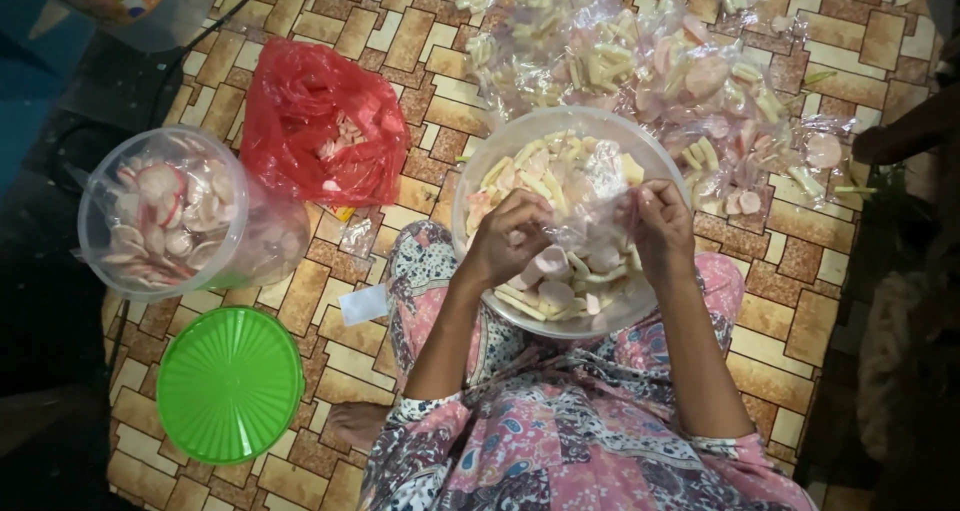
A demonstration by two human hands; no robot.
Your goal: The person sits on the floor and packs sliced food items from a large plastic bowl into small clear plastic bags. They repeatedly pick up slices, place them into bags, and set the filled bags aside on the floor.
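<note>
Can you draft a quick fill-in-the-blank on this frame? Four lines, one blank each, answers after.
1. Both hands, left hand and right hand, pinch a small clear ____ over the bowl.
2. The round lid lying on the floor is ____.
3. The crumpled bag beside the clear tub is ____.
4. The bowl rests on the person's ____.

Answers: plastic bag; green; red; lap

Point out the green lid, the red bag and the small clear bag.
Green lid (pixel 230 384), head view, ribbed centre.
Red bag (pixel 300 111), head view, crumpled upper side.
Small clear bag (pixel 590 206), head view, film between both hands.
</note>
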